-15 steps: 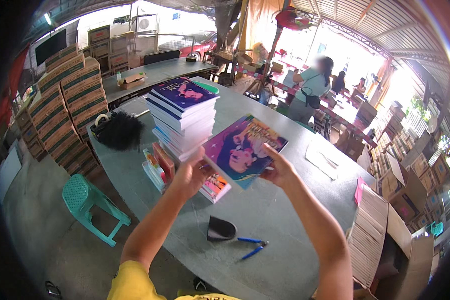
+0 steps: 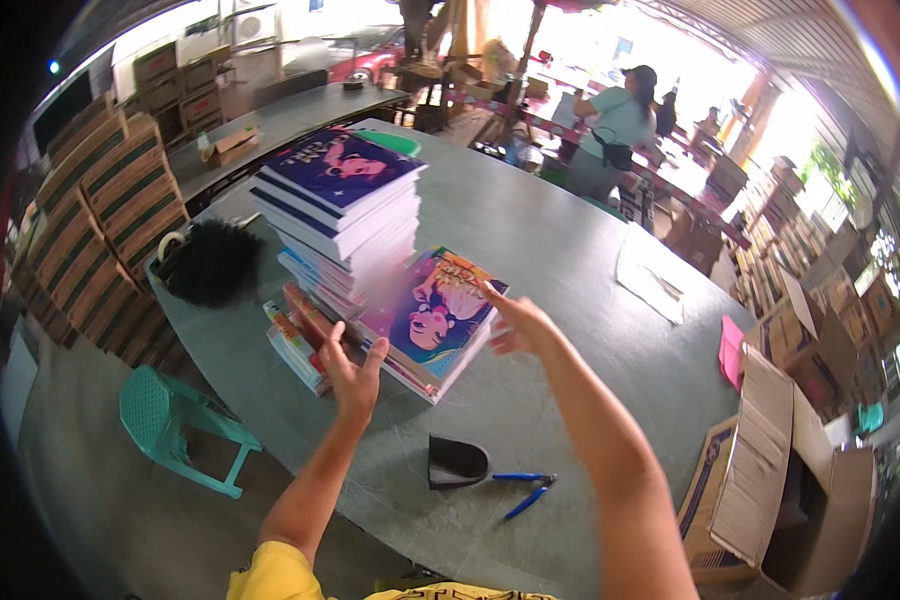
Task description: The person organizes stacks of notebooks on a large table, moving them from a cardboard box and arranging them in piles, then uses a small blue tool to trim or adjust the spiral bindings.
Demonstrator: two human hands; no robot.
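A purple illustrated book (image 2: pixel 432 310) lies on top of a short stack beside a taller stack of books (image 2: pixel 355 225) on the grey table (image 2: pixel 560 400). At the short stack's left near corner, my left hand (image 2: pixel 353 380) has its thumb and fingers apart and holds nothing. Along the right side of that stack is my right hand (image 2: pixel 520 325), fingers extended, the fingertips at the book's edge. Left of the stacks stand a few narrow books or boxes (image 2: pixel 298 345). Closer to me lie a dark grey pouch-like piece (image 2: pixel 457 462) and blue-handled nippers (image 2: pixel 525 488).
A black fluffy bundle (image 2: pixel 210 262) sits at the table's left edge. Open cardboard cartons (image 2: pixel 760 460) stand at the right, near a pink sheet (image 2: pixel 732 350). White paper (image 2: pixel 648 275) lies farther back. A green stool (image 2: pixel 175 420) is on the floor; a person (image 2: pixel 620 125) stands beyond.
The purple book, held up in both hands before, now rests on the short stack. Both hands have let go and spread to its sides. The whole view has shifted slightly.
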